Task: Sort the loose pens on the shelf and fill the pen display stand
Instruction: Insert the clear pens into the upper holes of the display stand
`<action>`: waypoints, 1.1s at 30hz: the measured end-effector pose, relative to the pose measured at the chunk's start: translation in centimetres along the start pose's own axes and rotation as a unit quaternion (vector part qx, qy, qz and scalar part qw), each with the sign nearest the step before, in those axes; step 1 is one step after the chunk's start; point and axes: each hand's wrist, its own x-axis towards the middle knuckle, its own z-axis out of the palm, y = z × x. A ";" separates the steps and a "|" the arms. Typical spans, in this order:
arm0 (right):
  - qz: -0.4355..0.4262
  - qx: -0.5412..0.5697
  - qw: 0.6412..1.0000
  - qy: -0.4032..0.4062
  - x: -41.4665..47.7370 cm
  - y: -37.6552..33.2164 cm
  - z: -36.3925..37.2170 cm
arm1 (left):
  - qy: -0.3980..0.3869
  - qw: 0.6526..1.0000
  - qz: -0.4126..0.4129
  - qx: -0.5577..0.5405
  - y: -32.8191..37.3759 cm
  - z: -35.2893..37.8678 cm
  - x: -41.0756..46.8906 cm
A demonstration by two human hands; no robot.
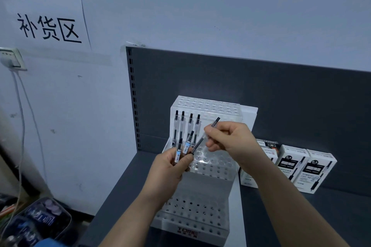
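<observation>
A white paper sign with black handwritten characters (48,26) is taped to the pale wall at far left. Below it, a white charger sits in a wall socket (11,60), its cable hanging down. To the right, a dark grey metal shelf (301,216) carries a white plastic tiered pen display stand (192,212) dotted with round holes. Four clear-barrelled pens with black tips (186,124) stand upright in the left holes of its upper tier. In front of the stand, the left hand (172,168) grips a small bunch of clear pens with pale blue labels (177,153), fingers curled around them. The right hand (228,138) pinches a single slanted dark pen (199,143) between thumb and fingers, its lower tip just beside the bunch. At far right, white pen boxes with black labels (305,168) stand on the shelf.
</observation>
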 end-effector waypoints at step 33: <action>-0.076 -0.333 0.935 0.097 2.8 0.6 0.8 | 0.030 0.999 0.014 -0.037 -0.2 -0.3 0.1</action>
